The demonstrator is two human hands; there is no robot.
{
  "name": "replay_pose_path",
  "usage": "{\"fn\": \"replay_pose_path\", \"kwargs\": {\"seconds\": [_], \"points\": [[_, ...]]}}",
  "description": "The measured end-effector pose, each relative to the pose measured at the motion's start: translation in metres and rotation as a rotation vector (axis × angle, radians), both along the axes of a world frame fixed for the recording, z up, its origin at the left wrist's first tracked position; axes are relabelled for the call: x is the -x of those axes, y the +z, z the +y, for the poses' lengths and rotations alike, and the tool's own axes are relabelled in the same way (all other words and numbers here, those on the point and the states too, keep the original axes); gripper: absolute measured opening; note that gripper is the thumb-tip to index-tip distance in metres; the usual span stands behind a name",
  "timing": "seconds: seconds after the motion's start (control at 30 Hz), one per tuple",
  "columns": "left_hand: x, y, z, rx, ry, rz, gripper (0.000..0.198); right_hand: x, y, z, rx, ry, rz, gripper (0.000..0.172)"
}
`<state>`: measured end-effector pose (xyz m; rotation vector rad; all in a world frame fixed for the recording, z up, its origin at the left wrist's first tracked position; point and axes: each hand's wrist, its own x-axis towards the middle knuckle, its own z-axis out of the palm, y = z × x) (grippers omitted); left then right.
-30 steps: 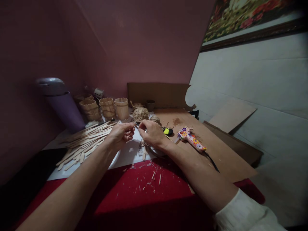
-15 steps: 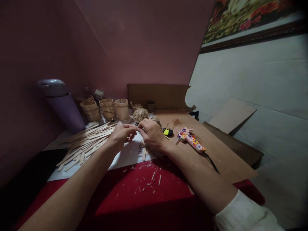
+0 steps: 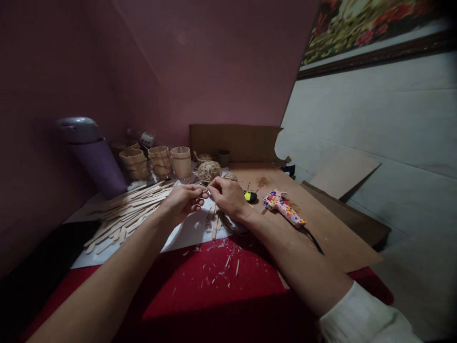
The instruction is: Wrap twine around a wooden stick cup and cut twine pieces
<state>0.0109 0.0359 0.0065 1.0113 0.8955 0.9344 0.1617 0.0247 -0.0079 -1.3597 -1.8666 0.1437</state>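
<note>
My left hand (image 3: 183,200) is closed in a pinch, its thumb and forefinger on something thin and small. Against those fingertips, my right hand (image 3: 228,197) is also pinched, palm down. A tiny bright piece shows between the two hands, too small to name. Below them on the white sheet (image 3: 185,231) lie a few short wooden stick pieces (image 3: 215,224). To the left spreads a pile of flat wooden craft sticks (image 3: 137,209). Just beyond the hands sits a ball of twine (image 3: 209,170). A black and yellow object (image 3: 250,196) lies beside my right wrist.
Several wooden cups (image 3: 181,163) stand behind the sticks, near a purple flask (image 3: 98,164). A flower-patterned glue gun (image 3: 284,208) with a black cord rests on the brown board (image 3: 321,238). Shavings and splinters are scattered over the red cloth (image 3: 200,290). A cardboard panel (image 3: 235,142) leans at the back.
My right hand has drawn back a little and turned, its fingers more tightly pinched. The small bright piece between the fingertips now shows. My left hand has barely moved.
</note>
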Motion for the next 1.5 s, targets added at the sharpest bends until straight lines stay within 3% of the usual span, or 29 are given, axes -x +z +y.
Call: {"fn": "replay_pose_path", "kwargs": {"seconds": [0.2, 0.53, 0.73, 0.8, 0.87, 0.97, 1.1, 1.2, 1.37, 1.5], "points": [[0.001, -0.001, 0.001, 0.042, 0.024, 0.004, 0.016, 0.000, 0.000, -0.001, 0.007, -0.007, -0.033, 0.017], [-0.001, -0.004, 0.001, -0.073, 0.067, 0.131, 0.018, 0.000, -0.002, 0.000, 0.046, 0.020, -0.012, 0.016], [-0.003, -0.002, -0.001, -0.112, 0.076, 0.151, 0.017, -0.004, -0.007, 0.013, 0.140, 0.061, 0.214, 0.016], [-0.004, -0.002, -0.001, -0.138, 0.089, 0.180, 0.015, -0.006, -0.007, 0.014, 0.108, 0.059, 0.241, 0.023], [-0.004, -0.002, -0.001, -0.161, 0.079, 0.211, 0.014, -0.007, -0.005, 0.012, 0.073, 0.073, 0.174, 0.027], [-0.004, -0.002, -0.002, -0.174, 0.058, 0.239, 0.013, -0.009, -0.001, 0.008, 0.009, 0.060, -0.021, 0.013], [-0.007, -0.003, -0.004, -0.221, 0.087, 0.320, 0.012, -0.011, 0.007, 0.004, -0.237, -0.003, -0.289, 0.013], [-0.009, -0.003, -0.005, -0.256, 0.126, 0.373, 0.010, -0.009, 0.011, 0.000, -0.335, 0.051, -0.444, 0.012], [-0.006, -0.003, -0.002, -0.212, 0.191, 0.300, 0.011, -0.003, 0.008, -0.006, -0.249, 0.131, -0.470, 0.014], [-0.002, -0.004, 0.001, -0.153, 0.138, 0.102, 0.007, -0.005, 0.007, -0.006, -0.149, 0.136, -0.391, 0.018]]}}
